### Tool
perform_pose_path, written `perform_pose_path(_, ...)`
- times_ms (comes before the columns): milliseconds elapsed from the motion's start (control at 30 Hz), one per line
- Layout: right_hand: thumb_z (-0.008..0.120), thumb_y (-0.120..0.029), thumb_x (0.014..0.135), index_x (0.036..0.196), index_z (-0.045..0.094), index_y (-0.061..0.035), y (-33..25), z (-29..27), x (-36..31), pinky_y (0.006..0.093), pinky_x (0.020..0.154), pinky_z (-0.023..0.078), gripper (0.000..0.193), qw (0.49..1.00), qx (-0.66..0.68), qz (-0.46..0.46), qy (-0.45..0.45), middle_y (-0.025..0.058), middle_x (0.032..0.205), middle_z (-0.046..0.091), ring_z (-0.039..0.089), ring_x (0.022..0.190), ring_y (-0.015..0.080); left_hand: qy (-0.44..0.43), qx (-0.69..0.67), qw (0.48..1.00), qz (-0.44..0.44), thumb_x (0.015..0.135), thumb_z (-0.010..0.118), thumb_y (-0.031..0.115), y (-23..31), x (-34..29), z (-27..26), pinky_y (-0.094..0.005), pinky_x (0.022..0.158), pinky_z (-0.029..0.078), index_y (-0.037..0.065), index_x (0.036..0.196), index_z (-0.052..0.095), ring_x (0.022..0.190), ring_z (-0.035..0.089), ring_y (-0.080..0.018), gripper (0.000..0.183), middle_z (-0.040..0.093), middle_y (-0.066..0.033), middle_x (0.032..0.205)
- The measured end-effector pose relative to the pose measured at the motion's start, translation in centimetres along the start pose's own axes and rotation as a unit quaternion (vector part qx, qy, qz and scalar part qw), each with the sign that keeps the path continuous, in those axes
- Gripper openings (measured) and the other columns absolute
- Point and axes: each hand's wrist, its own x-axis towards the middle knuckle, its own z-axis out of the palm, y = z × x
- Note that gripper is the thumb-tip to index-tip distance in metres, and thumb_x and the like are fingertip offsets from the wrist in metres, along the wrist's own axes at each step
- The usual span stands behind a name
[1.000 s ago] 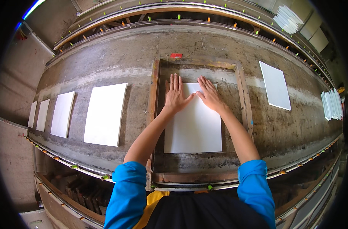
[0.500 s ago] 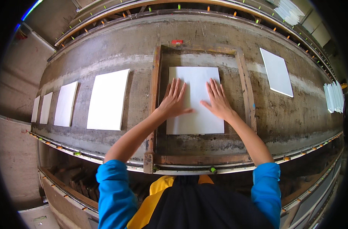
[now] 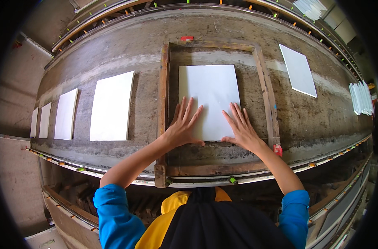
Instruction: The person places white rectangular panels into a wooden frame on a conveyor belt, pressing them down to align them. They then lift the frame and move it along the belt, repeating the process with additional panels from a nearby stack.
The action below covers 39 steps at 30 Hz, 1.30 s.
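A white rectangular sheet [image 3: 209,83] lies on the long stained table, inside a wooden frame [image 3: 164,91] that surrounds it. My left hand [image 3: 184,126] lies with spread fingers over the sheet's near left part, its thumb pointing inward. Over the near right part rests my right hand [image 3: 243,130], palm down and fingers fanned out. Neither hand holds anything. Whether the sheet is one piece or a thin stack I cannot tell.
More white sheets lie left of the frame, the nearest [image 3: 112,106] being largest in view. Another white sheet [image 3: 298,70] is on the right, with a pile of sheets [image 3: 361,98] beyond it. Red tags [image 3: 187,38] mark the frame's surroundings. Green and orange pegs line the table's rail.
Both hands have slid toward me across the sheet, from its middle to its near end. The view has shifted slightly, and a red tag now shows by my right forearm.
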Motion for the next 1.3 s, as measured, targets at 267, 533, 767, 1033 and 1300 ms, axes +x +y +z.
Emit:
perform_pose_path(267,0.040,-0.062,0.077,0.138,0.013,-0.0153,-0.2,0.1,0.0,0.0528,0.104,0.004,0.081,0.999,-0.043,0.007,-0.002,0.0189,0.142,0.002,0.000,0.132,0.0324,0.035,0.064,0.997,0.010,0.051,0.058,0.073,-0.2,-0.4,0.6,-0.0592,0.100,0.011,0.008,0.137,0.014,0.127,0.002,-0.0479,0.116,0.006,-0.0288,0.138)
perform_pose_path(533,0.045,-0.056,0.080,0.139,0.004,-0.0154,-1.1,-4.1,-0.8,0.0541,0.103,0.003,0.082,0.981,-0.053,0.107,0.150,0.0167,0.143,0.003,0.001,0.132,0.0344,0.156,0.108,0.977,-0.096,0.066,0.044,0.074,1.7,-1.7,-4.2,-0.0631,0.097,0.002,0.008,0.138,0.009,0.130,-0.002,-0.0418,0.104,0.003,-0.0246,0.140)
perform_pose_path(767,0.059,-0.033,0.079,0.138,0.007,-0.0106,4.9,-3.2,-5.0,0.0506,0.096,0.029,0.081,0.932,-0.003,0.338,0.134,0.0288,0.132,0.023,0.027,0.121,0.0426,0.176,-0.009,0.936,-0.304,0.074,0.063,0.038,-0.7,-4.3,-3.2,-0.0493,0.097,0.026,0.001,0.136,0.006,0.120,0.024,-0.0419,0.092,0.024,-0.0291,0.128)
perform_pose_path(1033,0.061,-0.023,0.077,0.137,0.002,-0.0088,6.0,-3.2,-4.1,0.0458,0.100,0.026,0.085,0.891,0.131,0.433,0.041,0.0282,0.134,0.023,0.021,0.125,0.0434,0.156,-0.156,0.898,-0.380,0.079,0.055,0.020,-2.0,-4.4,-1.3,-0.0454,0.084,0.041,-0.003,0.133,0.012,0.099,0.045,-0.0449,0.072,0.035,-0.0298,0.111)
perform_pose_path(1300,0.059,-0.015,0.079,0.137,0.000,-0.0062,9.0,-1.5,-4.8,0.0444,0.100,0.026,0.083,0.918,0.135,0.369,0.061,0.0327,0.132,0.020,0.022,0.123,0.0453,0.183,-0.189,0.892,-0.368,0.080,0.050,0.017,-2.4,-4.4,-0.7,-0.0466,0.088,0.038,0.003,0.132,0.015,0.100,0.044,-0.0495,0.064,0.034,-0.0337,0.115)
